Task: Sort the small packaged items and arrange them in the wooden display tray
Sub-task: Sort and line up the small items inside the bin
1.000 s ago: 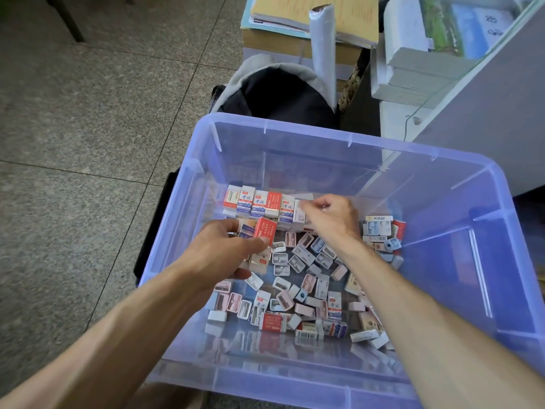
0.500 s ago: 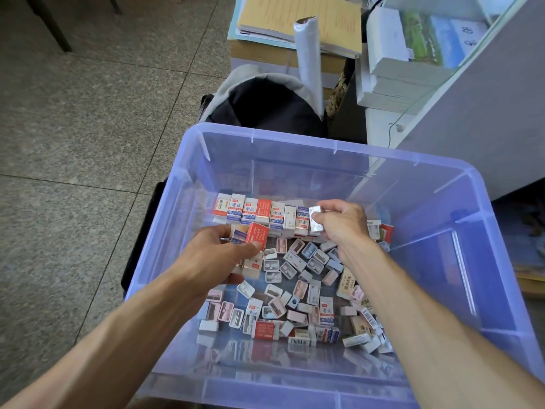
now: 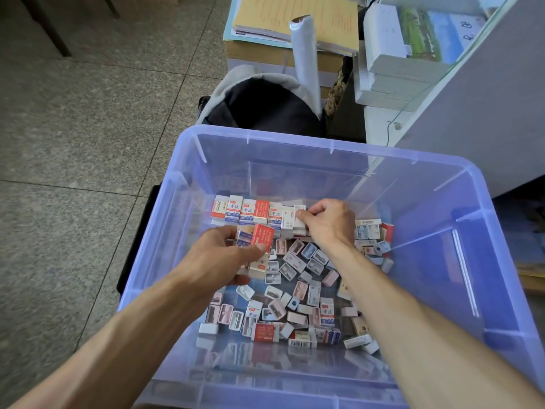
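A clear blue plastic bin (image 3: 501,290) holds many small packaged erasers. A neat row of upright erasers (image 3: 247,212) stands along its far wall. My right hand (image 3: 330,221) pinches a white eraser (image 3: 298,215) at the right end of that row. My left hand (image 3: 218,261) grips a small stack of erasers, topped by a red one (image 3: 262,237), just in front of the row. Several loose erasers (image 3: 295,290) lie scattered over the bin floor. No wooden tray is visible.
The bin sits on a speckled tiled floor (image 3: 73,128). Behind it are a dark bag with grey lining (image 3: 259,104), a white roll (image 3: 305,57), stacked papers and folders (image 3: 295,22) and a white desk side (image 3: 486,113).
My right hand has brought the white eraser down against the right end of the row. My left hand kept its stack and barely moved. The camera tilted slightly.
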